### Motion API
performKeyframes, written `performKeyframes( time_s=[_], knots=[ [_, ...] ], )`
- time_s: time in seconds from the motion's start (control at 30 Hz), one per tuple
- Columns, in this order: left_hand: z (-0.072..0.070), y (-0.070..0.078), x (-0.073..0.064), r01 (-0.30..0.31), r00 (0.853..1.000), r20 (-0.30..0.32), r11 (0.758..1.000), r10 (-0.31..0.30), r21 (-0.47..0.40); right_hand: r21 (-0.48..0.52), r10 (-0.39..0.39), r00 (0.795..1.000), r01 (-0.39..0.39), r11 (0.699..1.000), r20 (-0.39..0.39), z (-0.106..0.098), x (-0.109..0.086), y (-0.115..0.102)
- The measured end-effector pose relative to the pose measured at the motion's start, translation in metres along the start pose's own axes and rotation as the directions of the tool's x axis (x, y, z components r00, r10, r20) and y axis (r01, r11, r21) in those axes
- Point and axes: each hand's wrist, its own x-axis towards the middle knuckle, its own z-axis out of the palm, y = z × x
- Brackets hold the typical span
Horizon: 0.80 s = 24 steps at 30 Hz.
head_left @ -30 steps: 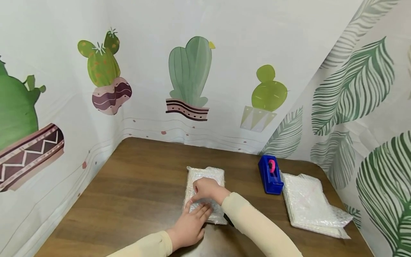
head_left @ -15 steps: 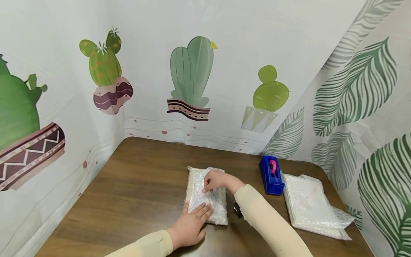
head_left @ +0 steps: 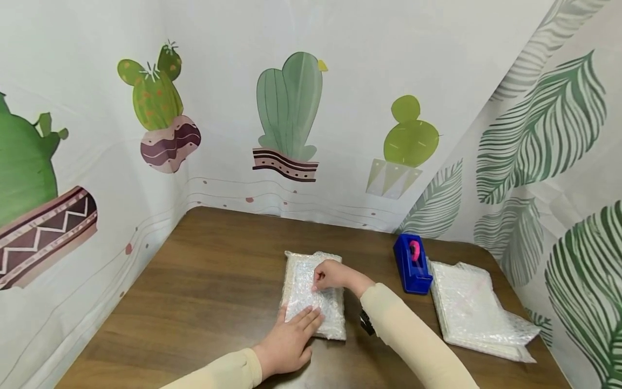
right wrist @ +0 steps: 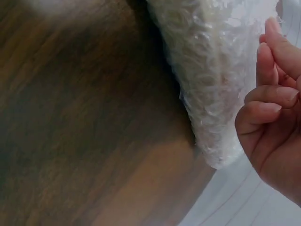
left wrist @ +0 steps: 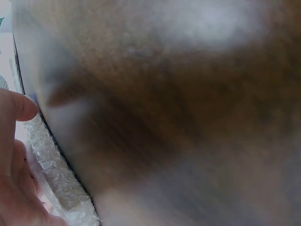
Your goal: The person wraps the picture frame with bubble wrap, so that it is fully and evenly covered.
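Note:
A flat bubble-wrapped package (head_left: pixel 297 281) lies on the wooden table in front of the person. My left hand (head_left: pixel 288 343) rests on its near end with fingers spread. The left wrist view shows that hand (left wrist: pixel 16 179) at the package's side edge (left wrist: pixel 54 165). Over the package's middle right is my right hand (head_left: pixel 332 274), fingers curled and fingertips down near the wrap. In the right wrist view, the right hand (right wrist: pixel 277 117) has its thumb and index tips close together beside the bubble wrap (right wrist: pixel 207 80). Nothing shows between them.
A blue tape dispenser (head_left: pixel 413 270) with a pink core stands at the back right of the table (head_left: pixel 209 270). To its right lies a stack of bubble-wrap packages or sheets (head_left: pixel 468 308). A printed cloth backdrop (head_left: pixel 218 108) hangs behind and beside the table.
My right hand has moved right and slightly back across the package, away from the left hand. The left hand keeps its place on the near end. The package has barely shifted.

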Motion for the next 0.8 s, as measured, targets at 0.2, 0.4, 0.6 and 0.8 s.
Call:
performKeyframes(
  time_s=[0.2, 0.4, 0.6, 0.8],
  knots=[
    [-0.001, 0.001, 0.0, 0.006, 1.0, -0.011, 1.0, -0.006, -0.003, -0.042, 0.097, 0.995, -0.098, 0.994, -0.025, 0.004, 0.004, -0.005],
    [-0.001, 0.0, -0.003, 0.004, 0.999, -0.049, 1.0, -0.005, -0.011, -0.13, 0.177, 0.981, -0.186, 0.974, -0.081, 0.011, 0.006, -0.017],
    [-0.003, -0.002, -0.001, 0.002, 0.994, -0.105, 1.0, -0.004, -0.018, -0.193, 0.241, 0.955, -0.272, 0.943, -0.17, 0.012, 0.002, -0.021],
    [-0.008, -0.002, 0.0, 0.012, 0.999, -0.047, 0.999, -0.014, -0.03, -0.046, 0.188, 0.975, -0.194, 0.98, -0.119, 0.005, -0.006, -0.005]
  ],
)
